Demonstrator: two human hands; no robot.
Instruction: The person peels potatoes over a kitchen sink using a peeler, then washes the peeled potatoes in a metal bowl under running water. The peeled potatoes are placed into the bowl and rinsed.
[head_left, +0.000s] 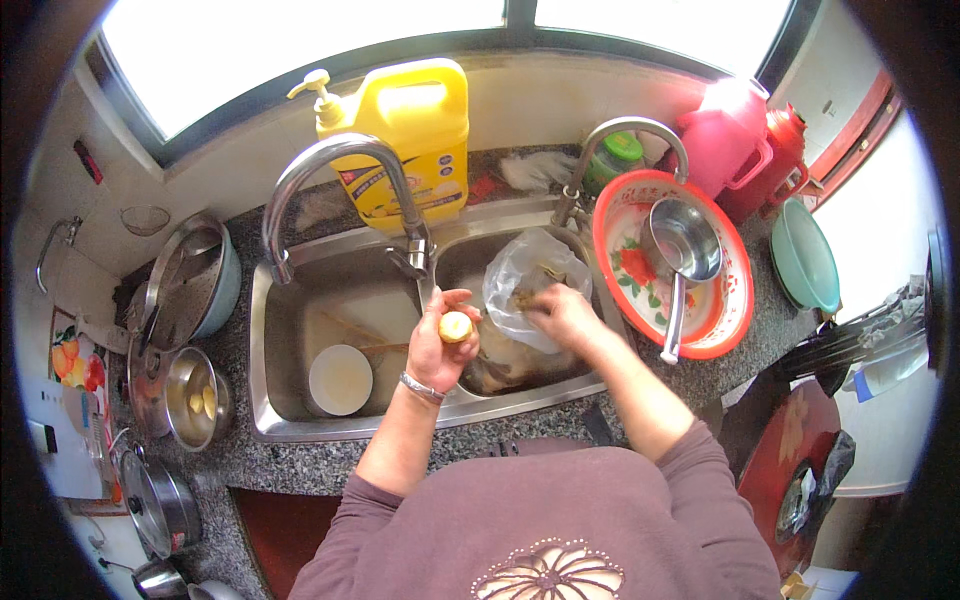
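Note:
My left hand (442, 337) holds a pale yellow peeled piece, perhaps potato (455, 327), over the divider of the steel double sink. My right hand (559, 311) reaches into a clear plastic bag (510, 300) in the right basin; its fingertips are among brownish scraps (536, 289), and whether they grip any cannot be told. Below the bag, more dark matter lies in the right basin (495, 371), partly hidden. In the left basin stands a white bowl (340, 379) with cloudy liquid, near a thin stick. Several yellow pieces (202, 401) lie in a metal bowl (187, 435) on the left counter.
Two curved faucets (337, 142) (637, 124) rise behind the sink, with a yellow pump jug (420, 135) between them. At right, a red-rimmed enamel basin (739, 322) holds a metal ladle (679, 262). Pots (157, 502) and a colander (187, 285) crowd the left counter.

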